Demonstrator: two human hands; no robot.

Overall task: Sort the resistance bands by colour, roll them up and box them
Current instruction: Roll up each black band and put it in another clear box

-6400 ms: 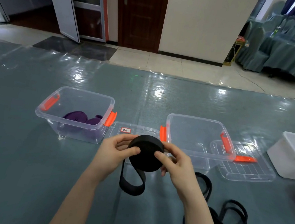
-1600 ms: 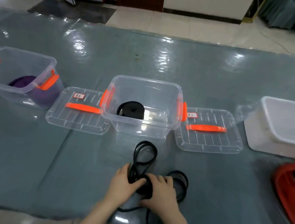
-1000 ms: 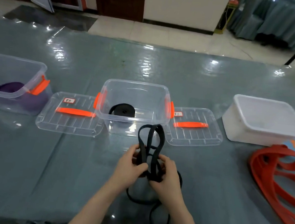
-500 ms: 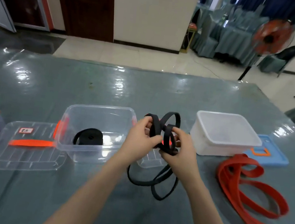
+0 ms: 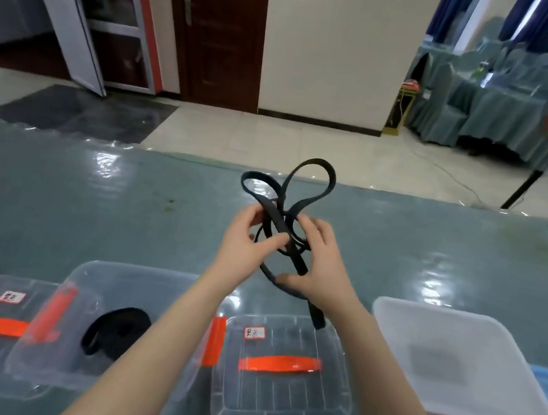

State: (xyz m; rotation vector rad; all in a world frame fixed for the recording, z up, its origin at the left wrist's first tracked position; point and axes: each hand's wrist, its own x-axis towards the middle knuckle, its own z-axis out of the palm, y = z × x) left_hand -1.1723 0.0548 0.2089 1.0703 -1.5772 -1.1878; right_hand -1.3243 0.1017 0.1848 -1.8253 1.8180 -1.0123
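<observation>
Head view: both hands, left hand (image 5: 250,243) and right hand (image 5: 319,260), grip a tangled black band (image 5: 286,215) raised above the tabletop (image 5: 93,206), likely to straighten it for rolling. A rolled black band (image 5: 116,329) sits in the clear box (image 5: 139,277) near the tabletop's front edge.

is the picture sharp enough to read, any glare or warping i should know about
Head view: bright patches of glare lie on the glossy table cover; the wide lens bows the table's far edge and the door frames; the clear box and the white tub near the bottom look soft; the black band, gripped by the left hand and right hand, is fairly sharp.
</observation>
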